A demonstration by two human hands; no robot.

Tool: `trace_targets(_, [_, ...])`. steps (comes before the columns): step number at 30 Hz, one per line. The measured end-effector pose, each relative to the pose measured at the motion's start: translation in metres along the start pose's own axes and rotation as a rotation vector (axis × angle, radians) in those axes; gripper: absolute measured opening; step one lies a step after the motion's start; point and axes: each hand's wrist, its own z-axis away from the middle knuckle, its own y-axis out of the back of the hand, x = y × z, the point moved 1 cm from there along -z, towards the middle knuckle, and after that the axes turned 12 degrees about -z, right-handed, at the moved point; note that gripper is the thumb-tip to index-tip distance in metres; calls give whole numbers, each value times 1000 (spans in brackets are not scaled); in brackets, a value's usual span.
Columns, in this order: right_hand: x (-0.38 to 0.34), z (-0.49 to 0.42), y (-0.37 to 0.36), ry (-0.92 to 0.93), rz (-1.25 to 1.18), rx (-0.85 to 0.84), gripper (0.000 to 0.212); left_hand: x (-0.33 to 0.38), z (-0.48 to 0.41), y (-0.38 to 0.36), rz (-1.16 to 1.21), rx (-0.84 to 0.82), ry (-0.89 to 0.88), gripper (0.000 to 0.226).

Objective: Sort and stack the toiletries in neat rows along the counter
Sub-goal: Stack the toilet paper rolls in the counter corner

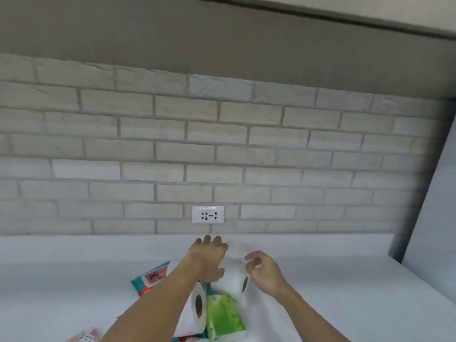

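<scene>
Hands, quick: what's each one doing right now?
Left hand: open, fingers spread, by the far toilet paper roll.
Right hand: fingers curled at that roll's end; grip cannot be told.

Bare counter (333,292) open at far left and along the right side, clutter bunched near centre, far roll (233,280), near roll (193,315), green pack (224,317) just right of it, wipes pack (150,280) to the left, brick wall (172,149) shutting the far edge, panel (434,218) blocking the far right

Both bare forearms reach forward, left hand (207,257) with fingers spread, right hand (265,271) beside it with fingers curled.
</scene>
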Motion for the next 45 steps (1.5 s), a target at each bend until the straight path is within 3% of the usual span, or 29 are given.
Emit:
trace_targets(14, [56,2,-43,-359,-179,19,36,25,-29,-50,-7,-182,-50,68])
trace_targets(21, [73,-5,-57,-385,-240,32,24,25,-43,-68,35,-243,-50,88])
trace_targets(27, [81,-8,-55,-307,-158,91,8,25,-48,-78,67,-229,-73,81])
trace_targets(33, [74,-6,-50,-195,-153,129,11,22,-50,-83,151,-177,-69,80])
trace_targets(39, [61,1,-32,-57,-60,156,19,24,-50,-77,269,-98,-78,95])
trace_targets(45, [45,18,-9,67,-9,223,14,34,-51,-59,464,10,-135,110])
